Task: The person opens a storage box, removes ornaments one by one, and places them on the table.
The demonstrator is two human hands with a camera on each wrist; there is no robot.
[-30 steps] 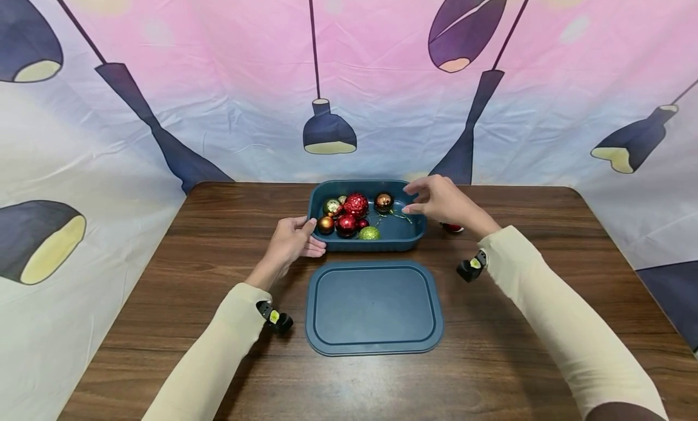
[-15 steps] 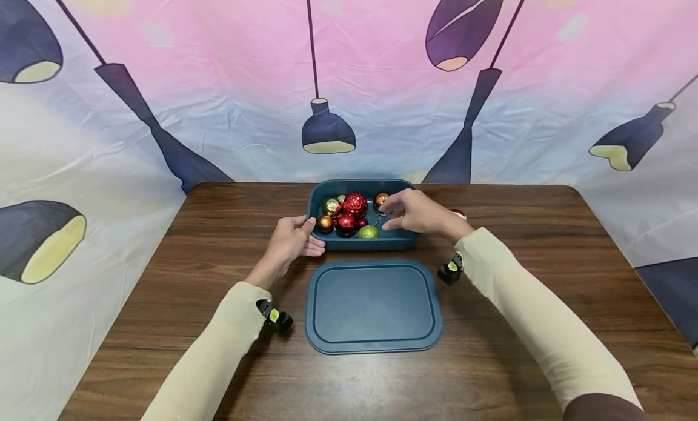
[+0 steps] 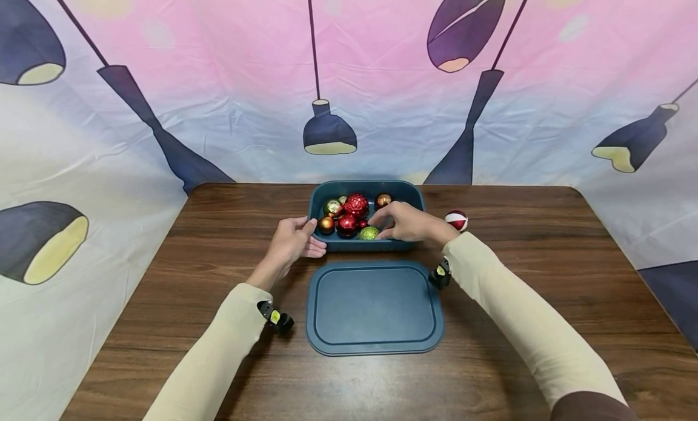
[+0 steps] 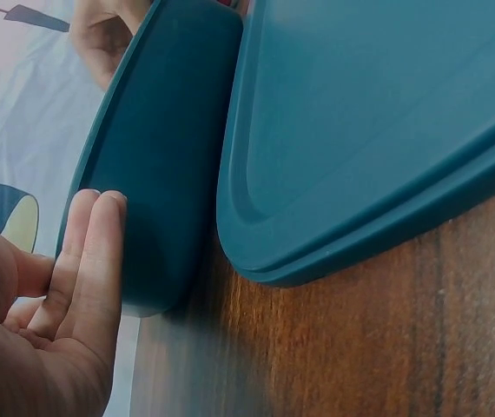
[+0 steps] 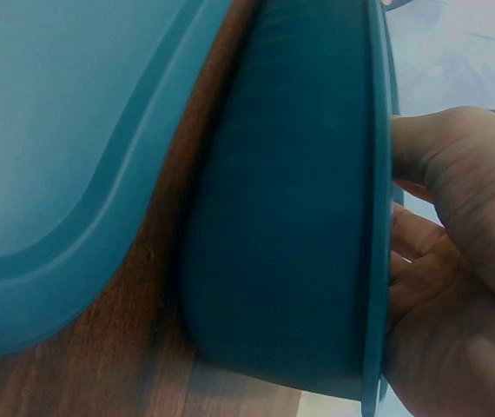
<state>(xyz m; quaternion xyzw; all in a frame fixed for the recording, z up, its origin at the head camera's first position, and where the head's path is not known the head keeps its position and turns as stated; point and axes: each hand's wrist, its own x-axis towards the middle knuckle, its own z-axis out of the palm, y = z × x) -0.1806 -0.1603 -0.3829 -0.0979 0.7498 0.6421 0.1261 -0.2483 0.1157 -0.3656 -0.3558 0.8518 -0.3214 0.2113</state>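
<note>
Head view: bin (image 3: 406, 244) between hands.

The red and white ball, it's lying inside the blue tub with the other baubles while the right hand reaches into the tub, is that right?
Not quite. The red and white ball lies on the table, outside the blue tub and to its right, apart from the other baubles. The head view shows this. The right hand does reach into the tub.
</note>
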